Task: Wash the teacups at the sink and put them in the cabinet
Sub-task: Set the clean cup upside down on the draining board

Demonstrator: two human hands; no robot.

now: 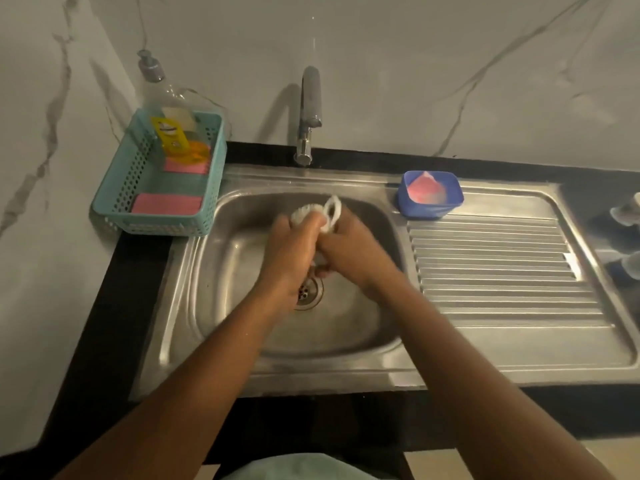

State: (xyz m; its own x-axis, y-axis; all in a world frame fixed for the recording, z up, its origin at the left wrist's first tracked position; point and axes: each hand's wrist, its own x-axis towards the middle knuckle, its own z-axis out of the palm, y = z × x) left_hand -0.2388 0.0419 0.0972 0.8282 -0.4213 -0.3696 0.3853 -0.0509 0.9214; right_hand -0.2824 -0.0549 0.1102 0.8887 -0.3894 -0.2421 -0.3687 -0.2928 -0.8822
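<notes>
Over the steel sink (221, 271), both hands close round a small white teacup (330, 211). Its looped handle pokes up above my fingers, and a ribbed white part shows to the left. My left hand (291, 247) grips it from the left. My right hand (349, 247) holds it from the right. Most of the cup's body is hidden between the hands, and the picture is blurred there. More teacups (627, 211) stand at the far right edge on the counter, partly cut off by the frame.
The tap (310, 112) stands behind the basin, its spout above my hands. A teal basket (114, 199) with a soap bottle and pink sponges sits at the left. A blue box (429, 207) with something pink in it rests on the ribbed draining board (495, 265).
</notes>
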